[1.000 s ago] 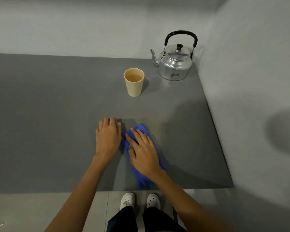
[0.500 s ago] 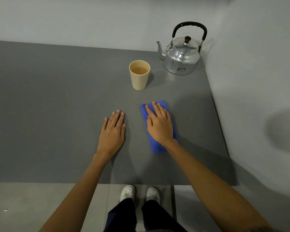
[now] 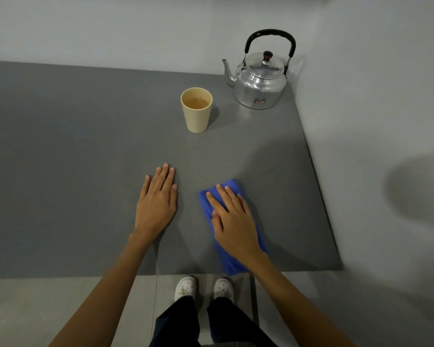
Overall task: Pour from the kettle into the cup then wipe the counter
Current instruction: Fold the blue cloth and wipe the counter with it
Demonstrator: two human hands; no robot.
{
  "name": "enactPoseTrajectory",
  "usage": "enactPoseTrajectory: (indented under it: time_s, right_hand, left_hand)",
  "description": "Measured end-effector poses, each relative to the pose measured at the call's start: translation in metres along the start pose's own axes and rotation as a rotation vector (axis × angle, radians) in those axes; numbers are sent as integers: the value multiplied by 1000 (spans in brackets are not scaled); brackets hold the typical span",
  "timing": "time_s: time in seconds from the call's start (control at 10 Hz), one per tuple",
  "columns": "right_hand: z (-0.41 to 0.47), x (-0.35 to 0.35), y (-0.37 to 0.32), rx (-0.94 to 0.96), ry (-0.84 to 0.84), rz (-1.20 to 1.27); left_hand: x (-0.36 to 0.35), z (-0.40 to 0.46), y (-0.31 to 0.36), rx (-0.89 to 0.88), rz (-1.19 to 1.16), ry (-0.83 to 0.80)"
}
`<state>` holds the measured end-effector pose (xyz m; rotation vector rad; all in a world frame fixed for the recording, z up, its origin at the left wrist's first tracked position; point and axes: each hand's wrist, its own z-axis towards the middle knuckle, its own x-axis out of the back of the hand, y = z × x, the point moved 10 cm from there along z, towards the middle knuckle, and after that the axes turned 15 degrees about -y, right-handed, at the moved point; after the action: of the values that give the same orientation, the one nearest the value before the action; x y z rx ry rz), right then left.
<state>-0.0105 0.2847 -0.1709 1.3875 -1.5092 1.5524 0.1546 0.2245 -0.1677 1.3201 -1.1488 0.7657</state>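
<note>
A silver kettle (image 3: 258,82) with a black handle stands upright in the far right corner of the grey counter (image 3: 73,159). To its left, a beige cup (image 3: 196,110) holds brownish liquid. My right hand (image 3: 232,219) presses flat on a folded blue cloth (image 3: 232,261) near the counter's front edge, fingers spread over it. My left hand (image 3: 158,204) lies flat on the bare counter, left of the cloth, holding nothing.
A pale wall (image 3: 376,121) bounds the counter on the right and another runs along the back. The counter's front edge (image 3: 60,278) is just behind my wrists, with tiled floor and white shoes (image 3: 186,289) below.
My right hand slid the blue cloth away from me toward the cup, then back toward the front edge and to the right. My left hand stayed flat on the counter.
</note>
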Motion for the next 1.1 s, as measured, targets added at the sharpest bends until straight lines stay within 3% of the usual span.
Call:
enactPoseTrajectory:
  time_s: [0.3, 0.6, 0.9, 1.1]
  right_hand:
    - [25, 50, 101, -182, 71, -9]
    - [82, 61, 83, -207, 64, -24]
    - [18, 23, 53, -62, -25, -91]
    - [-22, 41, 119, -208, 1, -121]
  left_hand:
    - [-2, 1, -1, 9, 19, 17]
    - [0, -1, 1, 2, 1, 16]
    - [-1, -1, 0, 7, 7, 14]
    - [-3, 0, 0, 2, 4, 12]
